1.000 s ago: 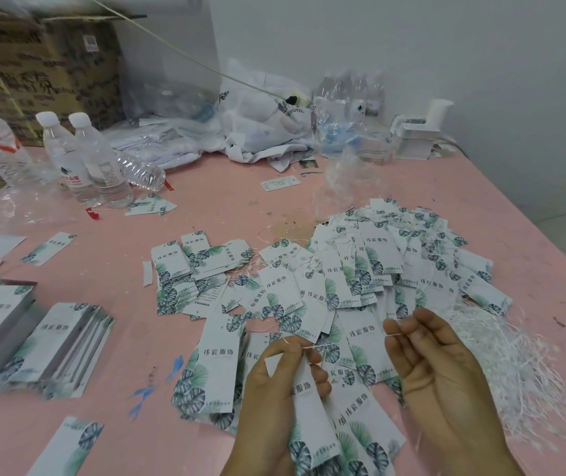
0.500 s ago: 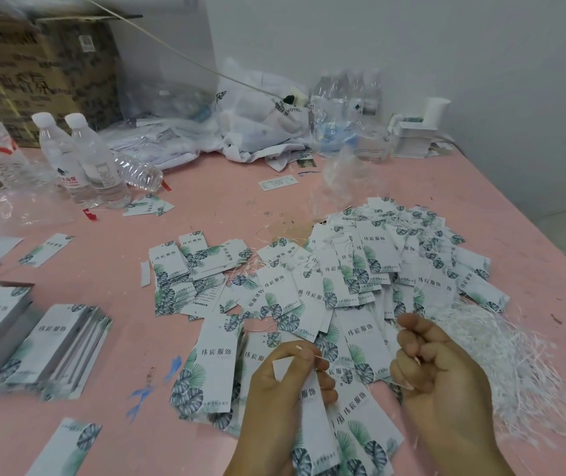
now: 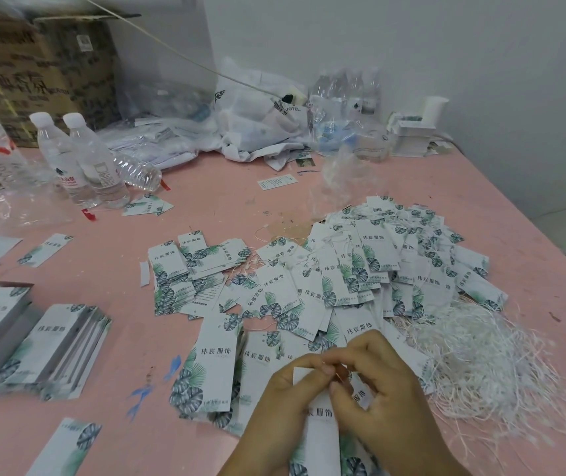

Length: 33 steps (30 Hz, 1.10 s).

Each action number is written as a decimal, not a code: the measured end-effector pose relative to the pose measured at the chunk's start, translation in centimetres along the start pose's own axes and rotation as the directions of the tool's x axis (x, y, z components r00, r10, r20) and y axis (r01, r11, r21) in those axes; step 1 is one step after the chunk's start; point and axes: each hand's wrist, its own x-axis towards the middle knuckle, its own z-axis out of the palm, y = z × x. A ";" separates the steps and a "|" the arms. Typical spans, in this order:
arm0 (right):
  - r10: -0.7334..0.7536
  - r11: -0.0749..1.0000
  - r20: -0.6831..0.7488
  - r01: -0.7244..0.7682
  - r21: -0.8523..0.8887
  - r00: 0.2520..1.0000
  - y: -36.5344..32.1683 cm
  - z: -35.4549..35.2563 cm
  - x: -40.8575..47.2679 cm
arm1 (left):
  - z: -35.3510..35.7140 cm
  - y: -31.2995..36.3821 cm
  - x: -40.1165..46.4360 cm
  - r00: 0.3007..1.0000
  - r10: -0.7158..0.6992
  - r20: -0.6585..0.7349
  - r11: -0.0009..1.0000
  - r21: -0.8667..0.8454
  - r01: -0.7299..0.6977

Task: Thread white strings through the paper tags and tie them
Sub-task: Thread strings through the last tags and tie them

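Your left hand holds a paper tag upright near the bottom edge of the view, thumb curled over its top corner. Your right hand meets it there, fingers bent and pinched at the tag's top; whether a string sits between those fingertips is too small and blurred to tell. The tag shows the characters 宸服饰 in dark print, its first character hidden behind your left hand, its lower end cut off by the frame.

The same print, 炜宸服饰, reads clearly on the loose tags heaped beyond your hands, each with a green and grey leaf pattern. A tangle of white strings lies just to the right of your right hand, touching the heap. Neat stacks of tags sit well apart to the left, partly cut off by the left edge and blurred.

At the back, a white plastic bag carries the word HOTEL; the cardboard box has large characters, not legible here. Two capped water bottles stand beside it, their labels too small to read.

The pink table shows bare surface between bottles and heap, and between the stacks and your hands. Its right edge runs diagonally close behind the strings.
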 end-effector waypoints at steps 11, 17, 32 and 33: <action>0.165 0.977 -0.023 -0.160 0.141 0.986 1.2 -0.1 0.1 | 0.7 0.7 -0.5 0.981 -0.154 0.120 0.974 -0.150 0.172; 0.381 0.856 -0.008 -0.349 0.382 0.925 1.5 0.0 0.0 | 0.8 0.2 -0.3 0.973 -0.165 0.160 0.896 -0.389 0.216; 0.335 0.907 -0.046 -0.309 0.288 0.941 0.3 0.6 -0.2 | 0.1 -0.3 -0.2 0.994 0.091 -0.059 0.985 -0.141 -0.098; 0.324 0.913 -0.055 -0.297 0.281 0.945 0.2 0.7 -0.3 | 0.1 -0.4 -0.3 0.991 0.110 -0.074 0.987 -0.109 -0.118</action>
